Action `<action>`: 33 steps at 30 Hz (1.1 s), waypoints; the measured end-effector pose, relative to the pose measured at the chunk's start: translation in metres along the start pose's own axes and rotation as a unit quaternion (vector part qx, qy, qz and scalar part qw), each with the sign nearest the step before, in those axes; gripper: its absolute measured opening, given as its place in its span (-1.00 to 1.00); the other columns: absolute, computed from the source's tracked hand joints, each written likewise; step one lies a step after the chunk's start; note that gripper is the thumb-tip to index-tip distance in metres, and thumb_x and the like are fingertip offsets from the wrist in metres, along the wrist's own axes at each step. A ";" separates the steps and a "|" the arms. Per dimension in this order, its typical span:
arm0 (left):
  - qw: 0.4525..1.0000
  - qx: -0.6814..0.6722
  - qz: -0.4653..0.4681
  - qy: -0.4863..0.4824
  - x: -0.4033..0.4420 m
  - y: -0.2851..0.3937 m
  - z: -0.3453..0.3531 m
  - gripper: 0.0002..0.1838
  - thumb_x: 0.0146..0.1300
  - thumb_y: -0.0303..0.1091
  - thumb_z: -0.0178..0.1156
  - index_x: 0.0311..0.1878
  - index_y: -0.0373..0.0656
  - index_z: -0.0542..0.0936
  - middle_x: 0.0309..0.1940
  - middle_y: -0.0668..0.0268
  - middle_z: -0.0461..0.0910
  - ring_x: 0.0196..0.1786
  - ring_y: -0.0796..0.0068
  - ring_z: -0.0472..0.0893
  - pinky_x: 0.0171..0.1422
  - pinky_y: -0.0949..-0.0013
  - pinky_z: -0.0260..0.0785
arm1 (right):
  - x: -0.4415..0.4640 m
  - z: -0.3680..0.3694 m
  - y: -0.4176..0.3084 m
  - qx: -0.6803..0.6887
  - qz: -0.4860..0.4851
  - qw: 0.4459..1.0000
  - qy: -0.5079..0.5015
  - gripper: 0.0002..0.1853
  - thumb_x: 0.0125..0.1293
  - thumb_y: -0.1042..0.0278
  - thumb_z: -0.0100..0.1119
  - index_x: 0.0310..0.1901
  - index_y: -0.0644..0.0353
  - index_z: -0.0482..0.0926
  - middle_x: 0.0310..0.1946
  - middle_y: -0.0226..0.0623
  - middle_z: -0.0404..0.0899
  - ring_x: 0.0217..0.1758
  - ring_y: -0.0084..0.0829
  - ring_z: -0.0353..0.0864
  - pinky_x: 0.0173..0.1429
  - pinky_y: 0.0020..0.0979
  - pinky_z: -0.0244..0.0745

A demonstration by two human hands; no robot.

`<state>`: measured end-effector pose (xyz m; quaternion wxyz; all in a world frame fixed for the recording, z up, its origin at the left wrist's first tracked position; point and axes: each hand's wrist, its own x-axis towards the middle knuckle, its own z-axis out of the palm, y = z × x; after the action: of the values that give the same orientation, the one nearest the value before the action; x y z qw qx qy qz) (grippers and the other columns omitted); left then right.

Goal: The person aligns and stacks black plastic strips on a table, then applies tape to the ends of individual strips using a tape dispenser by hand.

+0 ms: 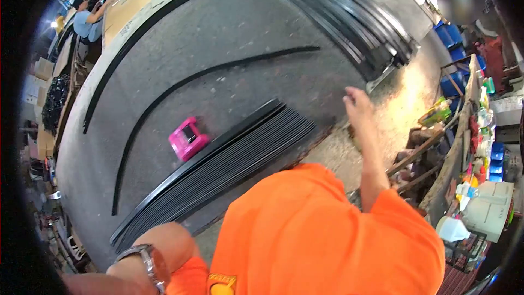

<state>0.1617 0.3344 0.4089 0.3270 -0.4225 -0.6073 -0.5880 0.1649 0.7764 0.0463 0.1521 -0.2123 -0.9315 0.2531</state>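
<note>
My right hand (pixel 358 108) reaches out over the right edge of the grey work surface (pixel 229 27). Its fingers are partly bent and apart, with nothing in them. Below and left of it lies a stack of long black ribbed strips (pixel 240 155). My left hand (pixel 103 283) is low at the left edge, past a metal wristwatch (pixel 147 265); its fingers are out of sight. A bright pink object (pixel 188 138) with a dark middle lies against the stack's far side. Beyond it rests a single curved black strip (pixel 180 83).
A longer curved strip (pixel 136 38) lies along the far edge. A big bundle of glossy black strips (pixel 344 16) is at the upper right. Wooden framing (pixel 442 169), blue bins (pixel 450 35) and a white box (pixel 487 210) stand right. Another person (pixel 87 22) sits at upper left.
</note>
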 end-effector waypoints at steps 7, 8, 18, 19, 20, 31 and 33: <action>0.978 0.048 0.003 0.203 0.000 -0.029 0.033 -0.27 0.41 0.28 0.04 0.37 -0.14 0.53 0.57 0.08 0.26 0.59 0.00 0.24 0.69 -0.10 -0.09 | 0.025 0.036 0.037 -0.095 -0.074 0.991 0.058 -0.46 0.33 0.22 0.34 0.34 -0.02 0.51 0.36 -0.17 0.48 0.39 -0.05 0.43 0.36 0.05 0.35; 0.973 0.044 -0.013 0.228 -0.015 -0.045 0.030 -0.22 0.44 0.32 -0.04 0.42 -0.17 0.47 0.56 0.06 0.28 0.59 0.02 0.24 0.68 -0.10 -0.10 | 0.027 0.039 0.038 -0.118 -0.071 0.988 0.068 -0.43 0.34 0.18 0.33 0.38 -0.01 0.48 0.40 -0.14 0.43 0.42 -0.03 0.39 0.40 0.09 0.31; 0.883 0.202 -0.411 -0.107 -0.241 -0.140 0.096 -0.79 0.37 -0.65 0.18 0.01 -0.25 0.65 0.07 0.17 0.65 0.10 0.34 0.63 0.25 0.30 0.48 | 0.033 0.065 0.039 -0.190 -0.022 0.979 0.068 -0.38 0.41 0.04 0.17 0.47 -0.01 0.40 0.54 -0.06 0.25 0.58 0.04 0.17 0.58 0.30 -0.07; 0.874 0.165 -0.449 -0.087 -0.246 -0.143 0.101 -0.80 0.40 -0.64 0.17 0.02 -0.26 0.65 0.06 0.18 0.65 0.07 0.37 0.64 0.20 0.33 0.51 | 0.033 0.064 0.040 -0.186 -0.024 0.979 0.076 -0.38 0.40 0.05 0.18 0.46 0.00 0.40 0.53 -0.06 0.25 0.57 0.04 0.18 0.58 0.31 -0.07; 0.876 0.147 -0.450 -0.086 -0.235 -0.145 0.108 -0.80 0.41 -0.64 0.16 0.03 -0.26 0.65 0.04 0.19 0.66 0.03 0.40 0.65 0.15 0.36 0.53 | 0.033 0.064 0.040 -0.180 -0.028 0.980 0.081 -0.38 0.40 0.05 0.18 0.46 0.00 0.40 0.53 -0.05 0.26 0.56 0.05 0.19 0.57 0.31 -0.06; 0.990 -0.010 -0.137 -0.042 -0.012 -0.092 0.133 -0.81 0.32 -0.25 0.28 -0.10 -0.08 0.57 -0.30 0.44 0.45 -0.30 0.58 0.31 -0.11 0.32 0.10 | 0.030 0.068 0.043 -0.156 -0.014 0.984 0.079 -0.39 0.43 0.05 0.18 0.46 -0.03 0.38 0.56 -0.09 0.20 0.61 0.01 0.12 0.60 0.29 -0.12; 0.993 0.009 -0.110 -0.045 0.004 -0.084 0.166 -0.70 0.24 -0.06 0.40 -0.07 0.22 0.50 -0.22 0.71 0.39 -0.21 0.65 0.36 0.00 0.25 0.13 | 0.030 0.068 0.042 -0.151 -0.013 0.985 0.083 -0.40 0.42 0.05 0.19 0.46 -0.03 0.40 0.56 -0.09 0.21 0.61 0.01 0.12 0.60 0.30 -0.11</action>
<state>0.1013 0.5038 0.3598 0.2361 -0.3762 -0.6696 -0.5953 0.1258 0.7956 -0.0268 0.1985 -0.2412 -0.9457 0.0894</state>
